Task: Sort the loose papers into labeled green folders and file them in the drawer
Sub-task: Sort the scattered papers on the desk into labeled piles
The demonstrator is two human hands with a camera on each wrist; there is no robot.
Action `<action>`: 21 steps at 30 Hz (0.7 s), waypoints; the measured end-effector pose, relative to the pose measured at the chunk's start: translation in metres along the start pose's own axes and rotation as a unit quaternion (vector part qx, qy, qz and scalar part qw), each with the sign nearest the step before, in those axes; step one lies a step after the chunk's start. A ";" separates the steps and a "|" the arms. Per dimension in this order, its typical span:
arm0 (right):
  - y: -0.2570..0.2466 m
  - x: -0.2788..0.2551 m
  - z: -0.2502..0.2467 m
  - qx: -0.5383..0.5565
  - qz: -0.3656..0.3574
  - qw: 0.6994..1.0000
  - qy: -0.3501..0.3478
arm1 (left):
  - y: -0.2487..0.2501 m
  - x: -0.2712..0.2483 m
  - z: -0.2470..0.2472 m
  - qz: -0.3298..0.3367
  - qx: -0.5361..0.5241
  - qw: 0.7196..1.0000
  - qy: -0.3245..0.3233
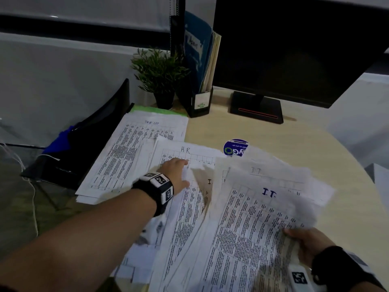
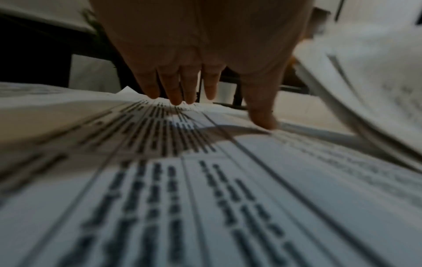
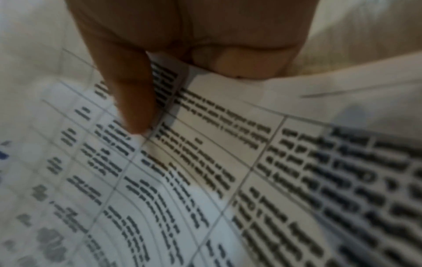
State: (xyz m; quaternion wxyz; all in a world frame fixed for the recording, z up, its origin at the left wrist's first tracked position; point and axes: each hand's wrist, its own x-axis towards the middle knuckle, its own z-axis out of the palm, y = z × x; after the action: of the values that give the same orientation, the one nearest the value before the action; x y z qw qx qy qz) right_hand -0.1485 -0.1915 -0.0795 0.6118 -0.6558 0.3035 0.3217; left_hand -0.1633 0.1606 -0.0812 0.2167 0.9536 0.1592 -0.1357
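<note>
Printed table sheets lie spread over the round desk [image 1: 315,148]. A pile headed "Tax" [image 1: 136,148] sits at the back left on a green folder [image 1: 155,109], of which only an edge shows. A sheet headed "HR" [image 1: 185,150] lies beside it. My left hand [image 1: 179,171] [image 2: 235,108] reaches over the sheets [image 2: 205,180] with straight fingers, its fingertips and thumb pressing on the paper. My right hand [image 1: 303,241] [image 3: 182,95] grips a lifted, fanned stack headed "I.T." [image 1: 263,218] [image 3: 228,162], thumb on top and fingers curled beneath.
A dark monitor [image 1: 294,49] on its base [image 1: 256,106] stands at the back. Left of it are a black file holder with a blue folder [image 1: 200,60] and a small potted plant [image 1: 160,74]. A round blue sticker [image 1: 235,147] lies mid-desk. A black chair [image 1: 84,140] stands left.
</note>
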 end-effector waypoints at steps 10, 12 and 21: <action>-0.014 0.004 0.002 -0.128 0.028 0.988 0.078 | 0.013 0.029 0.014 -0.031 0.102 0.992 -0.068; -0.010 0.014 -0.003 -0.106 0.041 0.991 0.077 | 0.016 0.033 0.016 -0.043 0.091 0.991 -0.086; 0.006 0.046 -0.013 -0.111 0.050 0.986 0.113 | 0.027 0.036 0.018 -0.028 0.166 0.981 -0.095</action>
State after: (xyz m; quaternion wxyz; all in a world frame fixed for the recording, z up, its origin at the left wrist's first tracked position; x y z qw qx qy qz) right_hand -0.1249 -0.2050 -0.1194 0.4800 -0.7361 0.3654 0.3070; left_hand -0.1241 0.1381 -0.0988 0.0655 0.9544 0.1396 -0.2557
